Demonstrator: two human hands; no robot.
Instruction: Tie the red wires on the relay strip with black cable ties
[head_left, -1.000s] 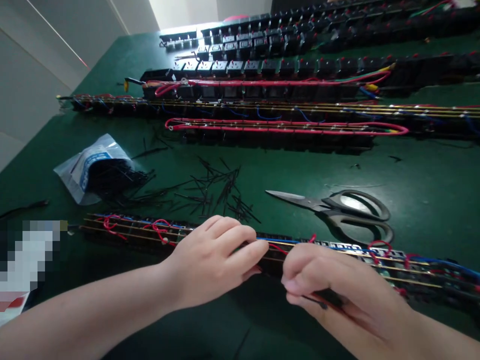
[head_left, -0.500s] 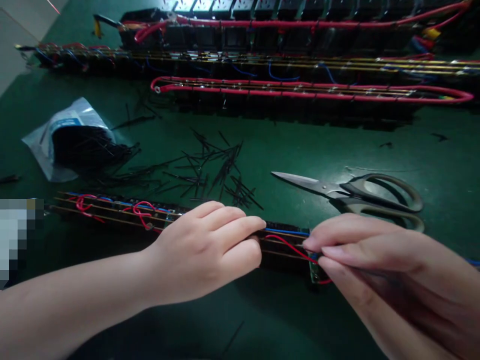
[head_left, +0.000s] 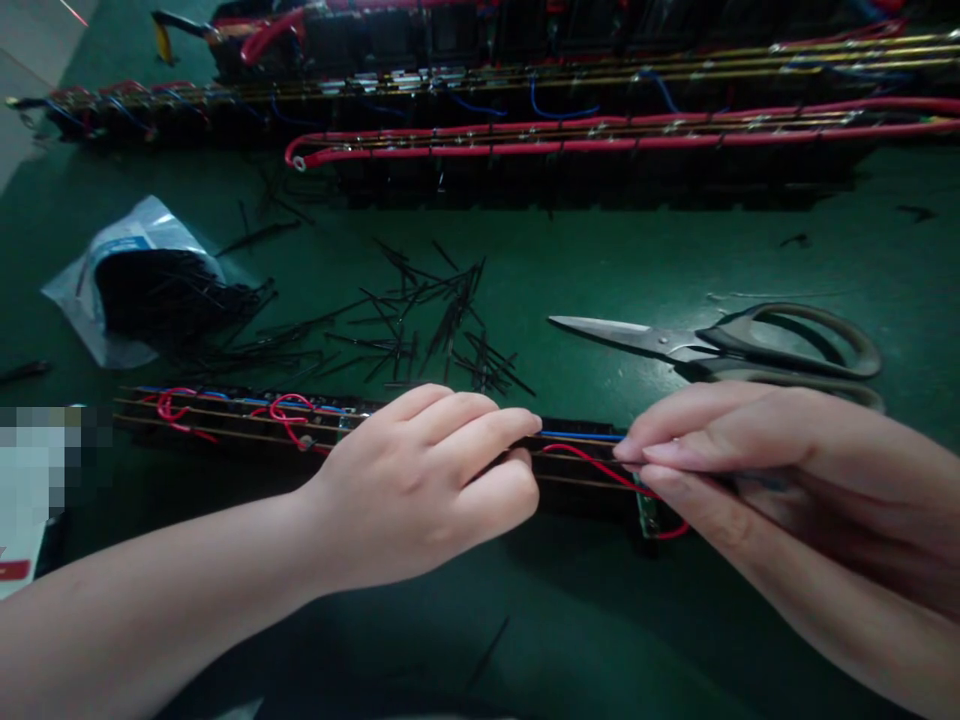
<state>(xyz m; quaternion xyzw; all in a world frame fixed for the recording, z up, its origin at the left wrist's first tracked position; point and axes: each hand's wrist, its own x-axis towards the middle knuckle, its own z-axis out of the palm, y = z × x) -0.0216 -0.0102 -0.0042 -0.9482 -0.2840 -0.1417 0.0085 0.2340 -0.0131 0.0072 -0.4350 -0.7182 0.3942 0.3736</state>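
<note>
A long black strip assembly [head_left: 247, 418] with brass rods and red and blue wires lies across the table in front of me. My left hand [head_left: 435, 480] is closed over its middle, fingers curled around the rods, so that part is hidden. At the strip's right end my right hand [head_left: 720, 450] pinches a thin black cable tie [head_left: 628, 463] between thumb and fingertips. A red wire [head_left: 592, 462] runs below the tie towards a small green circuit board [head_left: 648, 512], and a blue wire [head_left: 577, 436] lies along the far edge.
Scissors [head_left: 667, 340] lie behind my right hand. Loose black cable ties [head_left: 450, 315] are scattered beyond the strip, beside an opened plastic bag [head_left: 142, 225] full of them. More wired strips with a thick red cable [head_left: 540, 147] stretch across the back of the green table [head_left: 525, 640].
My right hand has shifted slightly up in the picture, still pinching, and the cable tie shows more plainly. My left hand keeps its hold. The whole view has moved a little.
</note>
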